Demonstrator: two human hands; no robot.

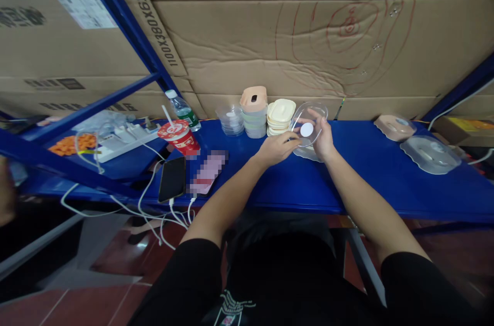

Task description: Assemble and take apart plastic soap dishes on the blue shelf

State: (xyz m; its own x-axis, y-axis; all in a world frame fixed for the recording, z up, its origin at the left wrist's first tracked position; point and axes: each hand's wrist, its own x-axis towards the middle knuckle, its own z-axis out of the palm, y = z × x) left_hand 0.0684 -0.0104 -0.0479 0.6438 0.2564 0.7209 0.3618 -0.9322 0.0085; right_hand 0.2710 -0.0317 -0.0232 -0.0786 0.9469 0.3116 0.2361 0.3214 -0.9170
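A clear plastic lid (pixel 314 116) with a round white sticker (pixel 306 129) is held up over the blue table, tilted toward the camera. My left hand (pixel 278 148) pinches its lower left edge. Behind it, my right hand (pixel 322 133) supports the right side, with some fingers visible through the plastic. Below the lid, partly covered by it, a translucent piece (pixel 310 153) lies on the table. Just left of the hands are a stack of cream lids (pixel 280 116), stacked tubs (pixel 255 123) topped by a peach lid (pixel 253 98), and clear containers (pixel 231 121).
On the left stand a red cup (pixel 179 137) with a straw and a water bottle (pixel 184 111), near two phones (pixel 172 179) on white cables. A peach-lidded container (pixel 394 127) and a clear one (pixel 430 154) sit at right. Cardboard (pixel 239 28) rises behind.
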